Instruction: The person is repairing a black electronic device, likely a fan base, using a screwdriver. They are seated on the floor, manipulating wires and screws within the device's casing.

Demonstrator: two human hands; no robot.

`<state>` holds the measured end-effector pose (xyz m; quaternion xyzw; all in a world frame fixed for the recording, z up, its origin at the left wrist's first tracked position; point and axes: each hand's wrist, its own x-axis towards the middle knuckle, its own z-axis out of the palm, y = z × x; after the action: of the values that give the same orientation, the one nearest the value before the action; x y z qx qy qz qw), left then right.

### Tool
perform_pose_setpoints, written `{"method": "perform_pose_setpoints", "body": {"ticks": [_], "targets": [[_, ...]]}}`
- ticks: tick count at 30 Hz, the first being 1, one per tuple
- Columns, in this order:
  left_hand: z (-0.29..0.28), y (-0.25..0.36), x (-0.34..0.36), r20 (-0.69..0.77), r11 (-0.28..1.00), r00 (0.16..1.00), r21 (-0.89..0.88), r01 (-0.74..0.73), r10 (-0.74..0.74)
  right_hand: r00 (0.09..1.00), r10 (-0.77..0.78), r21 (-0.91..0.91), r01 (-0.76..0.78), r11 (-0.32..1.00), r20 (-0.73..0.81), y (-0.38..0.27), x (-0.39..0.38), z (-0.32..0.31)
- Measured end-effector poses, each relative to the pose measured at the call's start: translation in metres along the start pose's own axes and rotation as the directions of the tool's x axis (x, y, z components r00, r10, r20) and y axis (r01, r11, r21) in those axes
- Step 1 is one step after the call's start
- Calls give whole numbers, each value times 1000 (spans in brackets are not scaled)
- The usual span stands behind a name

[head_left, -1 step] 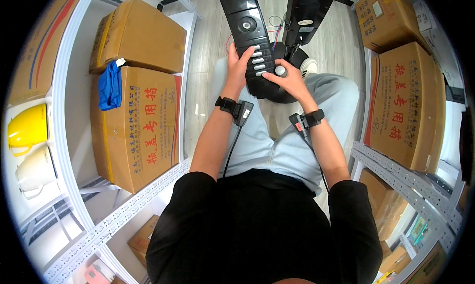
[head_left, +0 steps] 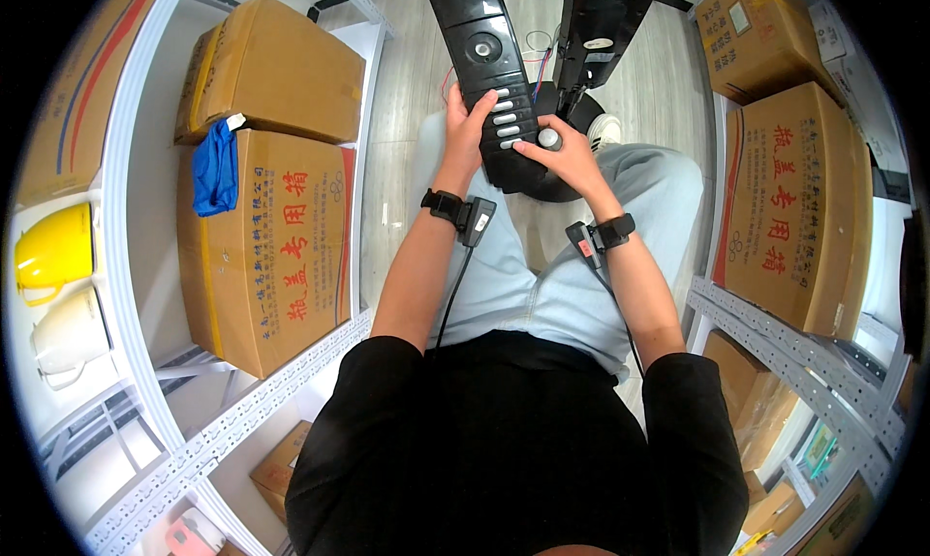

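Note:
A long black panel [head_left: 483, 49] with a column of silver push buttons [head_left: 506, 118] leans over my lap at the top centre. It looks like the front of a tower fan. My left hand [head_left: 468, 125] grips its left edge, the thumb lying by the top button and the other fingers partly hidden behind. At the lower right edge, my right hand [head_left: 567, 157] is closed, its thumb tip at the lowest button. A round grey-topped knob [head_left: 549, 139] sits between that thumb and forefinger; whether it is attached cannot be seen.
Beyond my right hand stands a second black upright housing [head_left: 603, 33] over a round black base [head_left: 557, 180], with thin red and blue wires [head_left: 544, 70] beside it. Shelves with cardboard boxes [head_left: 276, 246] flank me closely. A blue cloth pouch [head_left: 215, 171] hangs on the left.

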<state>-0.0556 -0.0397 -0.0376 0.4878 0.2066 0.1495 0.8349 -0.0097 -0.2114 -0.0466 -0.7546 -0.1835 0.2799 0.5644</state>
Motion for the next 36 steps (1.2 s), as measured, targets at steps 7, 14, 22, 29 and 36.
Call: {"method": "perform_pose_setpoints", "body": {"ticks": [7, 14, 22, 29, 36], "targets": [[-2, -1, 0, 27, 999, 999, -43, 27, -26, 997, 74, -37, -75, 997, -25, -6, -1, 1], [0, -1, -2, -7, 998, 999, -46, 43, -44, 999, 33, -54, -35, 998, -35, 0, -2, 2], [-5, 1, -2, -47, 990, 991, -71, 121, -124, 997, -72, 35, 73, 997, -34, -8, -3, -4], [-11, -1, 2, -137, 968, 958, -60, 244, -250, 980, -175, -296, 142, 945, -90, -42, -11, 3], [-13, 0, 2, -72, 997, 995, -48, 66, -69, 944, -279, -570, 133, 811, -175, -62, -13, 24]]}}
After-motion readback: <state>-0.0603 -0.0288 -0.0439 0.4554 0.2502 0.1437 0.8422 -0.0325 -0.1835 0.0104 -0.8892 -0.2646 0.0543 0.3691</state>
